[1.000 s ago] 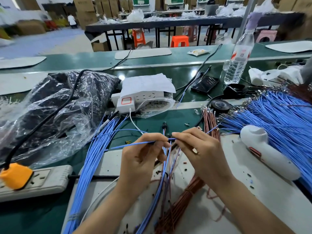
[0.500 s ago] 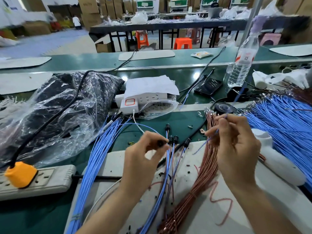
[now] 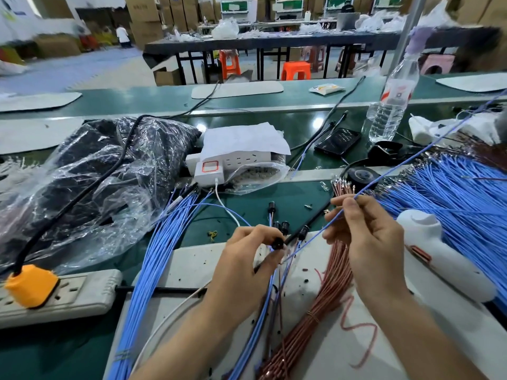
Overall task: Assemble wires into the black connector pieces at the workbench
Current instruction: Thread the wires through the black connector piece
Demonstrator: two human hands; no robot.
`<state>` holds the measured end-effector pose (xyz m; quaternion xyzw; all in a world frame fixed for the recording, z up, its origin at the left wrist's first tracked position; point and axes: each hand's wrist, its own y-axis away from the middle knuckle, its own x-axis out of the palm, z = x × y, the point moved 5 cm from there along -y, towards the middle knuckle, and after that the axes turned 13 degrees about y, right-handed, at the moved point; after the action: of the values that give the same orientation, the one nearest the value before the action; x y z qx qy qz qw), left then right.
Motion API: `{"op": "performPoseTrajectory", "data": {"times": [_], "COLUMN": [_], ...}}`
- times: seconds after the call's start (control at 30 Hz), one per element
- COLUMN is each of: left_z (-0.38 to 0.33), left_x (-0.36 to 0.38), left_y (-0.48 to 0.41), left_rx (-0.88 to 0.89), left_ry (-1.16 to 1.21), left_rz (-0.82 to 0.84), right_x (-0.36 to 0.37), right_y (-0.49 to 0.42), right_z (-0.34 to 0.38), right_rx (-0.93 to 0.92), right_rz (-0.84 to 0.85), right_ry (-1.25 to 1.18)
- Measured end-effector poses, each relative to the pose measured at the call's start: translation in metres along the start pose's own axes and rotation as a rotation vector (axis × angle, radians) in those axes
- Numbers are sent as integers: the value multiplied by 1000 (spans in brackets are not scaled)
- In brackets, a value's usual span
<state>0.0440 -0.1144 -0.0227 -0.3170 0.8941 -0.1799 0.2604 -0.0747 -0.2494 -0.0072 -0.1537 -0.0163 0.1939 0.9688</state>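
My left hand (image 3: 244, 259) pinches a small black connector piece (image 3: 277, 243) between thumb and fingers above the white mat (image 3: 192, 266). My right hand (image 3: 365, 237) pinches a single blue wire (image 3: 406, 161) that runs up to the right and down toward the connector. Three more black connector pieces (image 3: 285, 225) with wires attached lie just beyond my left hand. A bundle of brown wires (image 3: 329, 294) lies under my right hand. Blue wire bundles lie at the left (image 3: 162, 248) and right (image 3: 452, 193).
A white handheld tool (image 3: 439, 250) lies right of my right hand. A power strip with an orange plug (image 3: 30, 286) sits at the left, a plastic bag (image 3: 82, 182) behind it. A white power strip (image 3: 236, 161), phone (image 3: 338, 141), tape roll (image 3: 362, 175) and water bottle (image 3: 392, 102) stand farther back.
My right hand went right to the wire pile, pinched one blue wire and now draws it back toward the connector. My left hand stayed, holding the connector piece.
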Motion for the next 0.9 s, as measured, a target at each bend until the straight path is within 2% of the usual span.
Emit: {"op": "performPoseTrajectory", "data": {"times": [0.13, 0.3, 0.4, 0.5, 0.6, 0.7, 0.8, 0.9], "left_z": [-2, 0, 6, 7, 5, 2, -2, -4], "left_x": [3, 4, -2, -15, -23, -25, -24, -20], "left_y": [0, 0, -1, -3, -4, -4, -5, -6], "left_rx": [-38, -78, -103, -103, -70, -30, -5, -4], "left_ry": [52, 34, -59, -96, -37, -1, 68, 197], "left_rz": [58, 98, 19, -149, -260, -301, -294, -209], "right_x": [5, 14, 12, -1, -7, -11, -14, -12], "right_y": [-1, 0, -5, -13, -17, -20, -21, -20], "right_z": [-8, -15, -13, -7, -3, 2, 12, 17], "right_rx": [122, 375, 519, 504, 447, 282, 49, -40], "right_rz": [93, 249, 315, 346, 377, 379, 314, 249], "right_ry": [-55, -360, -777, -933, -781, -522, -242, -106]}}
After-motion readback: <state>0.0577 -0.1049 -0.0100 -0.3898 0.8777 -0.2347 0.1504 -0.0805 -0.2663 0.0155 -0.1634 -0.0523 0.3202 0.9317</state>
